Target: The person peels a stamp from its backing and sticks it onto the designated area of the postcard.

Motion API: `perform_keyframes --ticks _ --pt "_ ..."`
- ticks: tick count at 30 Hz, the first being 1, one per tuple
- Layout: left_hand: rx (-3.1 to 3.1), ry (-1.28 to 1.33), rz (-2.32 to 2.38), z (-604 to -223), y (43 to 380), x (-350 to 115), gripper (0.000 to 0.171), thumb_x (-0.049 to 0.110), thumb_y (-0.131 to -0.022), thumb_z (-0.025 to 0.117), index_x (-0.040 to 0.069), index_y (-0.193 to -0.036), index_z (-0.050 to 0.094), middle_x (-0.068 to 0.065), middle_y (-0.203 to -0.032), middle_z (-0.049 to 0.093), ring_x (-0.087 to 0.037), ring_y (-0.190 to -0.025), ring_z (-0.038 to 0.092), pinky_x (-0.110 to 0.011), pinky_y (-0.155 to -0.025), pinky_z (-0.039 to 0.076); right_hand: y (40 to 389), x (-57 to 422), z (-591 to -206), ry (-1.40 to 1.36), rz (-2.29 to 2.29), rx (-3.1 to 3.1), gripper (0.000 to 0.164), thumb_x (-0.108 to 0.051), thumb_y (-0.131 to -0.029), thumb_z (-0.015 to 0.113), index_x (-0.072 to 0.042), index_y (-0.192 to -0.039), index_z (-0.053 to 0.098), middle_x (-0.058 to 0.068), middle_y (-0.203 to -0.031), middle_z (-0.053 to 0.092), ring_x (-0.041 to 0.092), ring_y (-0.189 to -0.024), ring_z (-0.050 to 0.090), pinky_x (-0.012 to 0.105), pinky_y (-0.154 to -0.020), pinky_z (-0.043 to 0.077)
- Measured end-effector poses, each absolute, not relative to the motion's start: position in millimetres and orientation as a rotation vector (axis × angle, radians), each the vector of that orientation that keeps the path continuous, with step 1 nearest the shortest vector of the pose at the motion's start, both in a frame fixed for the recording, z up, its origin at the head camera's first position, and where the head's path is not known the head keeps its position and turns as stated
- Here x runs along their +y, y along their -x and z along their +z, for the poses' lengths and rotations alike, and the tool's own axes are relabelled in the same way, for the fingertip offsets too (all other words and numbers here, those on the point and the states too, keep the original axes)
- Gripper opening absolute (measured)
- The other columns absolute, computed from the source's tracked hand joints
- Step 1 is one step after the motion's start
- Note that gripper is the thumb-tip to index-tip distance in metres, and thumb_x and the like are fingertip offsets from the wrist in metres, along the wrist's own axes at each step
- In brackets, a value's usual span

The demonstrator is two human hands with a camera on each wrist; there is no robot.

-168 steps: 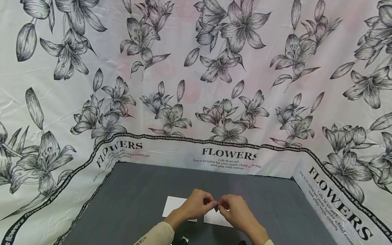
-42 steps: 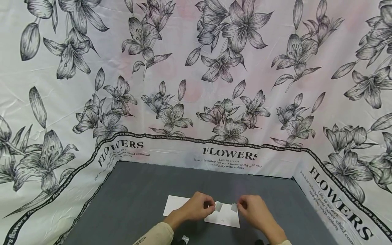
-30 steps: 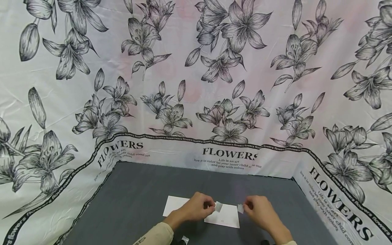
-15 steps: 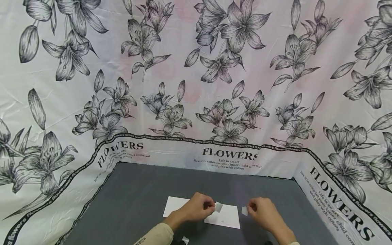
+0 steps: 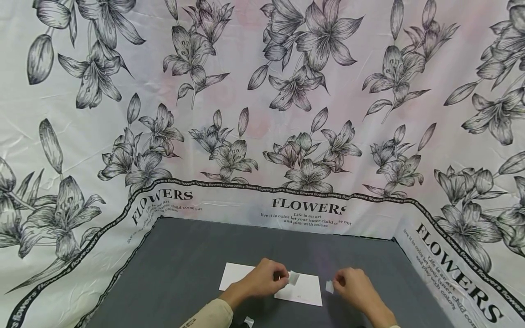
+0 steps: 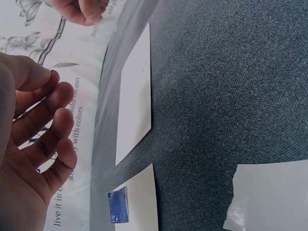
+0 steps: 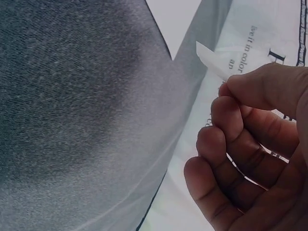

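My left hand (image 5: 266, 277) pinches a small pale square piece (image 5: 293, 278) between thumb and forefinger, above the right-hand white card (image 5: 303, 294). To the right of that card, my right hand (image 5: 354, 286) pinches another small pale piece (image 5: 329, 286) by its edge; in the right wrist view this piece (image 7: 209, 60) looks thin, white and slightly curved. Whether the pieces are stickers or backing paper I cannot tell. A second white card (image 5: 234, 274) lies to the left, partly hidden by my left hand. A shiny blue square (image 6: 118, 206) sits on a card in the left wrist view.
Both cards lie flat on a dark grey cloth surface (image 5: 197, 255). White flower-printed fabric (image 5: 229, 200) stands round its back and sides. A pale glossy piece (image 6: 272, 197) with a ragged edge shows low in the left wrist view.
My hands were together on a small dark piece; they have since parted, each with a pale piece. My right hand has drifted right, off the card. My left hand has stayed nearly still.
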State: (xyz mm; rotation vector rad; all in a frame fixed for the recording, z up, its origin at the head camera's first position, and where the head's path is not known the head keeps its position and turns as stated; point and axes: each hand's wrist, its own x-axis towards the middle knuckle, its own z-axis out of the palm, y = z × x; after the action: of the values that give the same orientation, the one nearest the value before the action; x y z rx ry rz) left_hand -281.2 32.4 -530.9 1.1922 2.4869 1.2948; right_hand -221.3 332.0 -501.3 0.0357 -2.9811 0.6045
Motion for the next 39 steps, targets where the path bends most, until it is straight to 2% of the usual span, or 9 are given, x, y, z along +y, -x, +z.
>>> perform_keyframes --ticks 22,39 --pt "2.484 -1.192 1.295 -531.5 280.9 33.2 0.011 0.011 -0.101 0.071 0.012 -0.095 0.08 0.016 -0.074 0.058 0.002 -0.067 0.052 -0.013 -0.062 0.044 223.8 346.6 -530.6 -0.004 0.638 -3.057 0.017 -0.008 -0.093 0.078 -0.012 -0.076 0.073 -0.004 -0.069 0.062 0.014 -0.064 0.053 0.035 -0.06 0.046" --pt "2.474 -1.222 1.28 -532.8 282.3 31.7 0.012 0.011 -0.102 0.07 0.012 -0.096 0.08 0.015 -0.077 0.063 0.003 -0.067 0.054 -0.014 -0.063 0.047 220.5 352.0 -538.3 0.021 0.607 -3.05 0.013 -0.01 -0.09 0.079 -0.01 -0.078 0.074 -0.003 -0.07 0.063 0.014 -0.065 0.054 0.037 -0.062 0.048"
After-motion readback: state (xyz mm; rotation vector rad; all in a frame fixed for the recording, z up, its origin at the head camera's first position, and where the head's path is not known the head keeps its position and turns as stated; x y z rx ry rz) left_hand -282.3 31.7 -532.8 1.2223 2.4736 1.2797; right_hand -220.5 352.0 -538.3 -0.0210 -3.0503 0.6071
